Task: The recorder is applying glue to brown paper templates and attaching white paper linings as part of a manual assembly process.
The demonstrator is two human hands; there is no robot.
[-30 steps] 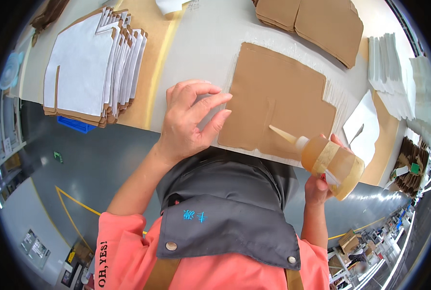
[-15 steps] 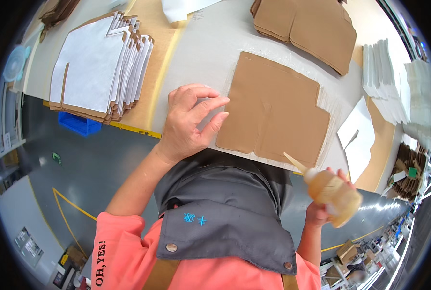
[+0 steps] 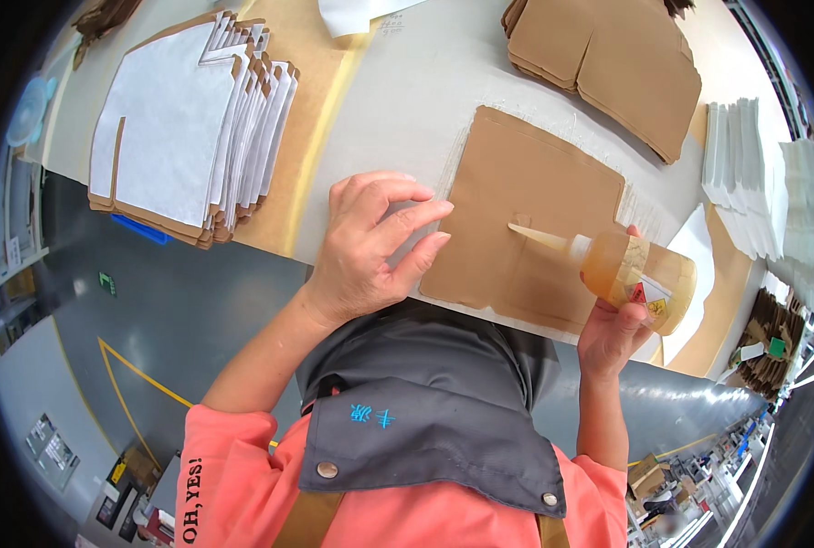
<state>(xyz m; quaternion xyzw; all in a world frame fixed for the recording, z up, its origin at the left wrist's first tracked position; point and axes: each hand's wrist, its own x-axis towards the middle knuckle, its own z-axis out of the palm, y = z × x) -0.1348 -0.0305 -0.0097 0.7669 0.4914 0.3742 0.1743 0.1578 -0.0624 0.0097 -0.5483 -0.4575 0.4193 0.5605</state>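
A flat brown leather-like panel [image 3: 494,183], with a notched right side, lies on the table in front of me. My right hand [image 3: 615,333] grips a squeeze bottle [image 3: 667,279] of amber liquid. The bottle is tilted nearly flat, and its long pale nozzle points left over the middle of the panel. Whether the nozzle tip touches the panel, I cannot tell. Beside the panel's left edge is my left hand [image 3: 377,239], fingers apart and curved, holding nothing. The bottle and right hand hide the panel's lower right part.
At the left stands a stack of white-faced brown panels [image 3: 165,137]. More brown panels [image 3: 608,78] are piled at the far right. White sheets [image 3: 740,173] stand at the right, with a loose white piece [image 3: 695,274] nearby. The table's near edge runs by my apron [image 3: 425,365].
My right hand has brought the bottle up and left, from beside the table edge to over the panel. The left hand stays open by the panel's edge. The whole view has shifted slightly.
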